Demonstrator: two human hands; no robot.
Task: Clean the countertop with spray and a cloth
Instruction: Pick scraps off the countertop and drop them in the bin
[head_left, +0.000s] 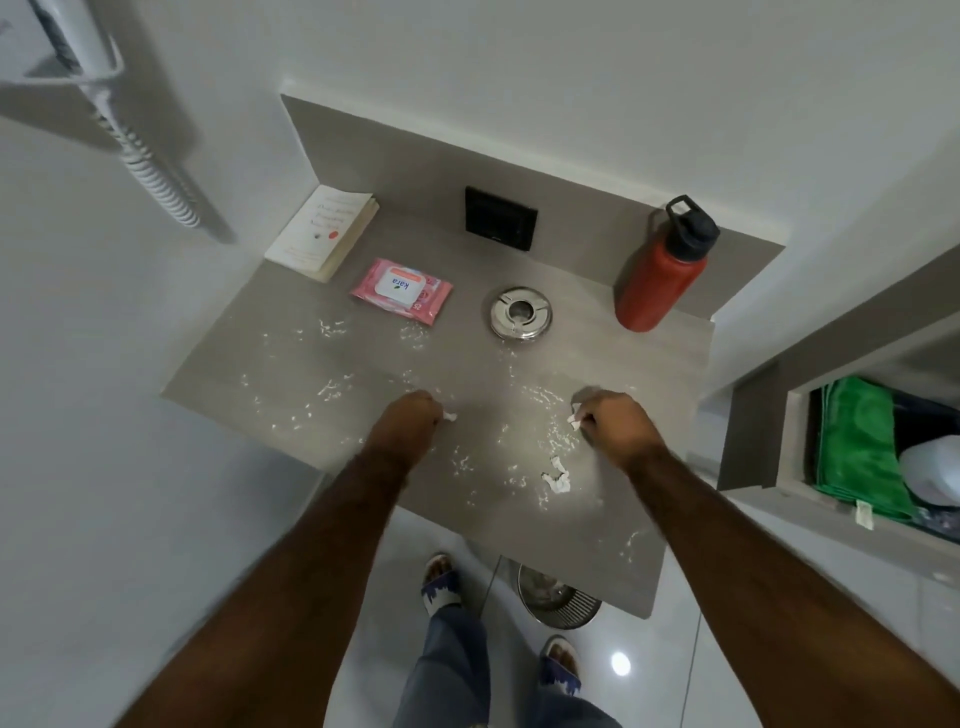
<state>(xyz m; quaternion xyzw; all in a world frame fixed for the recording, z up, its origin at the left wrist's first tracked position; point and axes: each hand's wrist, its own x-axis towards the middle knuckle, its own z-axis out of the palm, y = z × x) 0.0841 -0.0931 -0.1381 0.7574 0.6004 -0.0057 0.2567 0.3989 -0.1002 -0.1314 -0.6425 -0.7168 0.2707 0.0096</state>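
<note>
Two bare hands reach over a grey countertop (291, 364) strewn with white crumbs and wet streaks. The left hand (408, 418) is clenched, pinching a small white scrap (450, 415) at its fingertips. The right hand (618, 428) is likewise closed, gripping a white scrap (573, 420) between thumb and fingers. Just nearer the body than the right hand, a crumpled bit of white paper (557, 479) lies on the surface. Beyond the left hand and to its left rests a white book (322, 234) against the wall; directly beyond it lies a pink pack of wipes (401, 291). Between and beyond the hands sits a round steel ashtray (521, 313), with a black wall socket (500, 218) behind. Beyond the right hand stands a red bottle (662, 275) with a dark cap. Far right of the right hand, a recessed shelf holds a green cloth (857, 447) beside a white object (932, 470), possibly the spray, though this cannot be told.
</note>
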